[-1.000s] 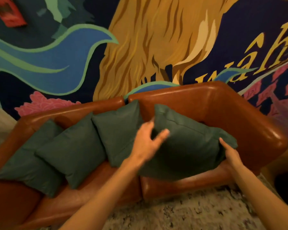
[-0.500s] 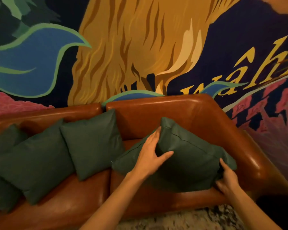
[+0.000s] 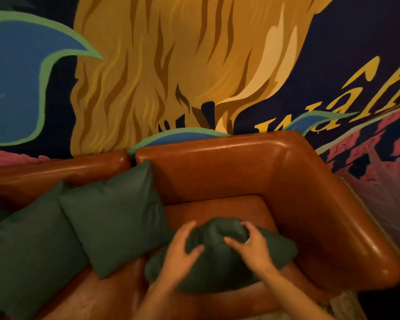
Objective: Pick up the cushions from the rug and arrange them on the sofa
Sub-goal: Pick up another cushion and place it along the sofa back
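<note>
- The left hand (image 3: 183, 252) was seen with its fingers spread and curled over the left side of a dark green fabric cushion (image 3: 217, 271), the thumb pressed into the cloth.
- The right hand (image 3: 252, 248) was set just beside it, its fingers curled round a bunched bulge at the top of the cushion, so that the cushion was gripped by both hands at once.
- The bare forearms were seen entering from the bottom edge of the view, converging on the cushion.
- The gripped cushion was found on the seat of a brown leather sofa (image 3: 217, 174), at the right end, near the front edge of the seat. Its right corner was stretched towards the right armrest; the seat between it and the backrest was left bare.
- A second dark green cushion (image 3: 116, 218) was propped against the backrest just left of the held one, tilted, with its lower corner near the left hand.
- A third dark green cushion (image 3: 26, 257) was leaned beside it farther towards the left end, partly overlapped by the second.
- Behind the sofa, a painted mural wall (image 3: 171, 65) in ochre, blue, green and pink was shown, with yellow lettering at the right.
</note>
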`<action>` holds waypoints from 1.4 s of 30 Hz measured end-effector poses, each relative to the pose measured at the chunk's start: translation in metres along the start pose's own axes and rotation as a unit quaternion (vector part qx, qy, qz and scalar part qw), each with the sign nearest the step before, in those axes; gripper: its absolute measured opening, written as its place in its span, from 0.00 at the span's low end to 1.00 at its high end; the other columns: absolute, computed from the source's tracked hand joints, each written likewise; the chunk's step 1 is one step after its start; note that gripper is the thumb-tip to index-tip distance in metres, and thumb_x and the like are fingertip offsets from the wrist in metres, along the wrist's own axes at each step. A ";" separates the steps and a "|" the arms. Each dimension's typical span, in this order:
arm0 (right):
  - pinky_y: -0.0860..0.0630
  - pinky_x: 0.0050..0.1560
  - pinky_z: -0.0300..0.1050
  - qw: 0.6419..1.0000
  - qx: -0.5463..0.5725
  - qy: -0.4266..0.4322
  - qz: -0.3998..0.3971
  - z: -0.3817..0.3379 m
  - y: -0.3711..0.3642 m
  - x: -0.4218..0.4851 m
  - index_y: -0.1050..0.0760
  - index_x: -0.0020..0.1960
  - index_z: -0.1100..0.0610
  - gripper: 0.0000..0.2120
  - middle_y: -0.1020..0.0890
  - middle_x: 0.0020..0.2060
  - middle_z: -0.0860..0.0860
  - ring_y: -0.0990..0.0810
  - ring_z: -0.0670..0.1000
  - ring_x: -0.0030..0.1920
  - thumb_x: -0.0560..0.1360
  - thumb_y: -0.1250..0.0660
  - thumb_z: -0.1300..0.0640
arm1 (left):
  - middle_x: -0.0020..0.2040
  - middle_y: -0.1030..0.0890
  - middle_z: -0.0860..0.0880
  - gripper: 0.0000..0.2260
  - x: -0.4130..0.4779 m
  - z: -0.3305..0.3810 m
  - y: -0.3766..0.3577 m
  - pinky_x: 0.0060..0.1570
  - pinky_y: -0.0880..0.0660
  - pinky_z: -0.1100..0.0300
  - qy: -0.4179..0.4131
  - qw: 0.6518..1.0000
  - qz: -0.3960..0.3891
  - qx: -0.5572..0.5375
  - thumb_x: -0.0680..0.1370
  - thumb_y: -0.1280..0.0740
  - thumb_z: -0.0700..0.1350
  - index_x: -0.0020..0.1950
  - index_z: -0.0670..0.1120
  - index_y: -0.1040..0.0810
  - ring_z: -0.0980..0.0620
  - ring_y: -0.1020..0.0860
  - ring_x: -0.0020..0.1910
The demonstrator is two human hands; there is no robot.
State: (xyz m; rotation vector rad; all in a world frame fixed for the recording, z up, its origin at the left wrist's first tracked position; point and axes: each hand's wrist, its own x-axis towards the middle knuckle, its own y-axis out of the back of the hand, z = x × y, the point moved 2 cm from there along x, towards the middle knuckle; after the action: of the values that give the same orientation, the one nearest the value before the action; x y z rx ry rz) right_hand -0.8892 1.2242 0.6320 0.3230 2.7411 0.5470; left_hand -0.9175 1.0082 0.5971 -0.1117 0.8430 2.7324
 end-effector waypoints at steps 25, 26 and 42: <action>0.30 0.63 0.47 0.972 -0.069 -0.222 0.022 0.046 0.092 0.184 0.25 0.64 0.59 0.19 0.23 0.60 0.56 0.26 0.58 0.63 0.75 0.32 0.54 | 0.48 0.16 0.57 0.14 0.128 0.080 0.052 0.54 0.22 0.52 0.017 0.993 0.075 -0.085 0.71 0.29 0.56 0.54 0.54 0.21 0.58 0.18 0.49; 0.31 0.67 0.52 0.962 -0.085 -0.255 0.042 0.077 0.108 0.191 0.29 0.68 0.58 0.27 0.25 0.65 0.59 0.27 0.61 0.66 0.73 0.30 0.48 | 0.48 0.15 0.56 0.11 0.126 0.084 0.060 0.54 0.22 0.52 0.020 0.989 0.083 -0.119 0.72 0.29 0.53 0.53 0.53 0.20 0.57 0.18 0.49; 0.31 0.60 0.55 0.936 0.160 -0.274 0.155 0.023 0.134 0.231 0.35 0.72 0.60 0.30 0.27 0.68 0.57 0.29 0.60 0.67 0.75 0.30 0.51 | 0.54 0.19 0.55 0.13 0.185 0.041 0.077 0.58 0.26 0.58 0.149 0.957 0.109 -0.223 0.76 0.31 0.47 0.60 0.54 0.25 0.57 0.22 0.55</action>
State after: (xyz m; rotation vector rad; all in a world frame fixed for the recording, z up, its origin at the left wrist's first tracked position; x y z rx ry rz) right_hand -1.0732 1.4168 0.6040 0.8571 2.2285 0.0511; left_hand -1.1169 1.0147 0.6441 -0.5642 0.2964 3.1204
